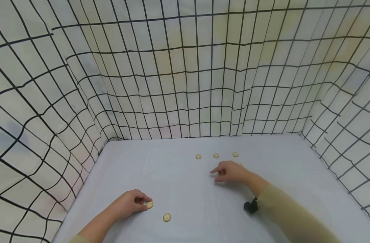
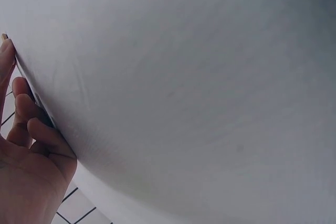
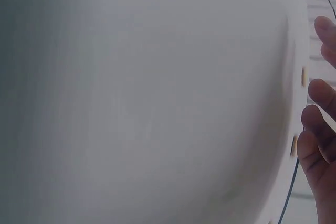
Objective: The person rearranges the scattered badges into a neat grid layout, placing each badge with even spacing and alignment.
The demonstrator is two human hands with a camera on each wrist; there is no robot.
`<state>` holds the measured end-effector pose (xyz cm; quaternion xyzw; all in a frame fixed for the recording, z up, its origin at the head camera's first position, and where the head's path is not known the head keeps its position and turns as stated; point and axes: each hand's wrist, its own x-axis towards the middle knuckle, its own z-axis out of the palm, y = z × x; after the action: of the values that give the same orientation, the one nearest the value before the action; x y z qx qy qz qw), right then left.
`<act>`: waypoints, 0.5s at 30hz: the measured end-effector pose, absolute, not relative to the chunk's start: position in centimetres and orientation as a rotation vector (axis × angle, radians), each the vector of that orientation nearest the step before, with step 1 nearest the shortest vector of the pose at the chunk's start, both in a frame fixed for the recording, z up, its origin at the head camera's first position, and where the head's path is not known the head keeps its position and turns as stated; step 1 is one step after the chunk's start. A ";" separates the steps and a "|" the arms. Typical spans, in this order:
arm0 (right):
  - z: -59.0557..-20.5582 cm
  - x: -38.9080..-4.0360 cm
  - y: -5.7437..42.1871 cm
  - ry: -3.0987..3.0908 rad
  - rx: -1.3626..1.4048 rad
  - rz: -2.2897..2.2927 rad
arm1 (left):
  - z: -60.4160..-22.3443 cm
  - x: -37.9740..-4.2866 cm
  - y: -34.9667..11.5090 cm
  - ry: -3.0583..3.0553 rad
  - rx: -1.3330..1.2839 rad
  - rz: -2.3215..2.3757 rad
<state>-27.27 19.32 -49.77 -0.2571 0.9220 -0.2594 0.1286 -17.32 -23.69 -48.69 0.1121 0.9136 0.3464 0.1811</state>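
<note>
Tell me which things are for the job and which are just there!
Probably for the job:
left hand, pinching a button
nearby button
three far buttons
partly hidden button, behind the right hand
right hand, holding nothing I can see

Probably just there:
white tabletop
grid-patterned walls
black thing by the right sleeve

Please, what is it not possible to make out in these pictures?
Head view: part of one button, hidden behind the right hand.
Head view: number of holes in the far buttons, too small.
Left wrist view: part of the left hand, cut by the left edge.
Right wrist view: part of the right hand, cut by the right edge.
</note>
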 end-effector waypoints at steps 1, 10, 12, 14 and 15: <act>-49.7 -27.1 18.7 2.665 -0.776 -0.754 | -48.8 -17.4 -23.7 2.582 0.314 0.979; -48.8 -25.0 12.1 2.503 -1.048 -0.701 | -49.3 -17.5 -23.6 2.594 0.244 0.968; -48.8 -24.5 10.5 2.473 -1.112 -0.684 | -49.2 -17.4 -23.5 2.597 0.226 0.959; -48.8 -23.9 9.1 2.443 -1.163 -0.668 | -49.1 -17.4 -23.5 2.598 0.213 0.950; -48.9 -23.7 8.4 2.431 -1.188 -0.654 | -49.1 -17.4 -23.5 2.598 0.213 0.949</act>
<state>-23.67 8.40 -48.86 -0.4199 0.8594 -0.2313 0.1780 -17.45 -23.47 -49.09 0.0754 0.9208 0.3363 0.1828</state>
